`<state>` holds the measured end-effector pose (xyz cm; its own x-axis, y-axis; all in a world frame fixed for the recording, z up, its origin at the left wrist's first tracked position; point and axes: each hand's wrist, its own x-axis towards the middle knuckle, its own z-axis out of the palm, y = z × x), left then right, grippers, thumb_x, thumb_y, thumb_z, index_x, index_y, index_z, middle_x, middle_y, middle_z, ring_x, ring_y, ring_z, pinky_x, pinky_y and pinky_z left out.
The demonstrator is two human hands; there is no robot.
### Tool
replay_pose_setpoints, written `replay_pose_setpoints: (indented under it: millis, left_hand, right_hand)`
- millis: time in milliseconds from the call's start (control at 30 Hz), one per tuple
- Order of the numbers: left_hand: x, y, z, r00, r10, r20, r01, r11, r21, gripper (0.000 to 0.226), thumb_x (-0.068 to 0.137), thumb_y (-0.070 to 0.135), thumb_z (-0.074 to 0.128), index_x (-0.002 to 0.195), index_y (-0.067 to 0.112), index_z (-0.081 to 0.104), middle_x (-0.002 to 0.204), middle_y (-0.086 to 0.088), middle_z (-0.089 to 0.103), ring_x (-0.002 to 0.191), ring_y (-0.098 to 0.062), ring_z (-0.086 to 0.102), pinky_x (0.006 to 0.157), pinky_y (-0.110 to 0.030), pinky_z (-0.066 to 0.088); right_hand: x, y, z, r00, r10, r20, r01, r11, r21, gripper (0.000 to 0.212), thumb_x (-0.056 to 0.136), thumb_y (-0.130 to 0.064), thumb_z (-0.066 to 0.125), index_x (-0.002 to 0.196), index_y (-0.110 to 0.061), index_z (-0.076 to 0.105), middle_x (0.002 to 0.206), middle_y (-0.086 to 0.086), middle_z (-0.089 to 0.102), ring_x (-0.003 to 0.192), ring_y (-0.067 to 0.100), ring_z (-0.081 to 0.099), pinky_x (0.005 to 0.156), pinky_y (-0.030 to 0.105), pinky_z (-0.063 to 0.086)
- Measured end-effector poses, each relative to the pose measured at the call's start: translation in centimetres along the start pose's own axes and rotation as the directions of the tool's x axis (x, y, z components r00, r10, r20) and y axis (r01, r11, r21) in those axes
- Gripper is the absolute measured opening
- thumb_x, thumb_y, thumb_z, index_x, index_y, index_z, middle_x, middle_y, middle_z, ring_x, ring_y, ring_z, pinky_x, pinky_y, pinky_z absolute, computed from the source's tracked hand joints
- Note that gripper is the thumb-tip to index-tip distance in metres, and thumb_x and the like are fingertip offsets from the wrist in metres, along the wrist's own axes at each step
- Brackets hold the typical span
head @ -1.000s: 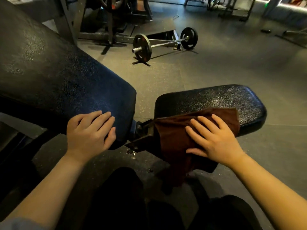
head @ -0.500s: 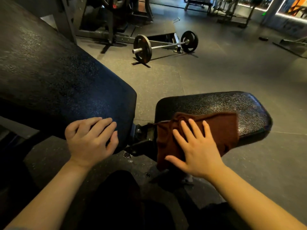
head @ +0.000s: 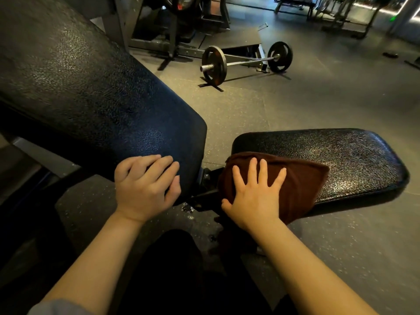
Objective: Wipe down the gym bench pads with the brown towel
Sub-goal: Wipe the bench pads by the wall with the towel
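Our right hand (head: 254, 196) presses the towel (head: 295, 185) flat, fingers (head: 252, 169) spread toward twelve o'clock on the seat pad (head: 352, 160); left hand (head: 145, 189) rests relaxed on the back pad (head: 91, 92).

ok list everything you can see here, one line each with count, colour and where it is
backrest pad: 1, black, left, tilted up
seat pad: 1, black, right of the backrest pad
brown towel: 1, on the seat pad's near end, hanging over its edge
barbell: 1, dark, two plates, on the floor behind
gym floor: 1, grey
machine frames: several, dark, far background
left hand: 1, flat on the backrest pad's lower edge
right hand: 1, fingers spread, pressing the towel
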<state>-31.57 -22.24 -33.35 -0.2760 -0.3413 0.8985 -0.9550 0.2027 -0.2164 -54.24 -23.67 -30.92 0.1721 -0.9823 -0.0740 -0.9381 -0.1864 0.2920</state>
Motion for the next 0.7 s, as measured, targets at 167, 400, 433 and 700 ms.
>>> replay_pose_setpoints:
  millis: [167,400,433,700]
  left_hand:
    - [-0.2,0.2,0.3,1.0,-0.014,0.003,0.014,1.0,0.015,0.024,0.088,0.03,0.059,0.093,0.02,0.08,0.1,0.004,0.076,0.099,-0.018,0.059,0.088,-0.039,0.039]
    - [-0.3,0.3,0.2,1.0,-0.006,0.012,0.005,0.999,0.035,0.027,0.089,0.031,0.056,0.093,0.02,0.08,0.099,0.002,0.076,0.099,-0.019,0.059,0.088,-0.039,0.037]
    - [-0.4,0.3,0.2,1.0,0.0,0.013,-0.001,0.999,0.042,0.028,0.089,0.031,0.056,0.093,0.02,0.08,0.099,0.002,0.076,0.099,-0.019,0.058,0.088,-0.039,0.037]
    - [-0.6,0.1,0.4,0.998,0.025,0.049,-0.028,0.998,0.059,0.034,0.091,0.034,0.05,0.093,0.02,0.081,0.099,0.001,0.076,0.099,-0.019,0.057,0.087,-0.039,0.035]
  right_hand:
    - [-3.4,1.9,2.5,0.982,-0.132,-0.138,0.143,0.987,0.071,0.074,0.086,-0.067,0.038,0.143,-0.022,0.051,0.149,0.024,0.043,0.139,0.046,0.037,0.106,0.076,0.014]
    - [1.4,3.6,-0.3,0.997,-0.054,0.056,0.05,0.997,0.066,0.083,0.083,-0.083,-0.002,0.155,-0.042,-0.006,0.164,0.008,-0.015,0.149,0.035,-0.019,0.106,0.074,-0.011]
    - [2.8,4.0,-0.7,0.996,-0.048,0.073,0.043,0.996,0.073,0.08,0.086,-0.082,0.003,0.155,-0.042,-0.006,0.164,0.007,-0.015,0.149,0.033,-0.019,0.107,0.073,-0.011]
    - [10.0,5.3,-1.2,0.992,-0.059,0.111,0.056,0.998,0.033,0.077,0.089,-0.079,0.008,0.155,-0.042,-0.003,0.165,0.004,-0.011,0.151,0.031,-0.014,0.11,0.073,-0.008]
